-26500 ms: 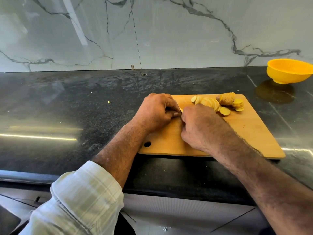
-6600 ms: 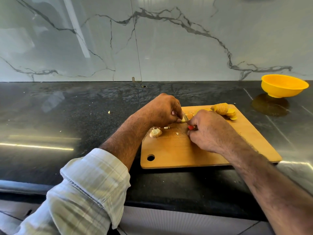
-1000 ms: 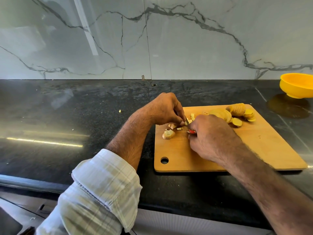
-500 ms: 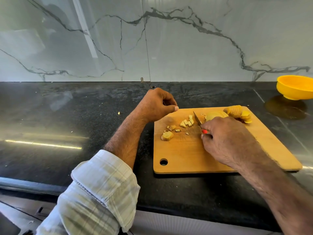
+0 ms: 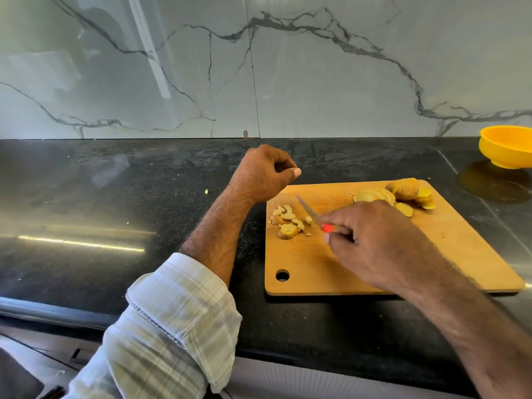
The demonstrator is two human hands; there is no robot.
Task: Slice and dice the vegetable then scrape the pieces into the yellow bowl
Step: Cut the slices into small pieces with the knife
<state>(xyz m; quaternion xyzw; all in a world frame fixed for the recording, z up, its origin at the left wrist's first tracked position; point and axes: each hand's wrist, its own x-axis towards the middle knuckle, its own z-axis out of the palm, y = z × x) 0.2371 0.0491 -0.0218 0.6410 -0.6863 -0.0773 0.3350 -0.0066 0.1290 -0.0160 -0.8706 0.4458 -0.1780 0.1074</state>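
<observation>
A wooden cutting board [image 5: 449, 254] lies on the black counter. A small heap of diced vegetable pieces [image 5: 288, 223] sits near the board's left edge. Round yellow slices [image 5: 403, 195] lie in a row at the board's far side. My right hand [image 5: 371, 240] grips a small knife [image 5: 309, 210] with a red handle, its blade lying just right of the diced heap. My left hand [image 5: 264, 174] is lifted off the board's far left corner, fingers curled, holding nothing I can see. The yellow bowl [image 5: 506, 151] stands at the far right of the counter.
A marble wall rises behind the counter [image 5: 115, 211]. Small vegetable crumbs [image 5: 206, 191] lie on the counter left of the board. The counter's front edge runs just below my arms.
My left hand has let go of the pieces and lifted away to the board's far left corner. The knife has swept the diced pieces leftward into a heap.
</observation>
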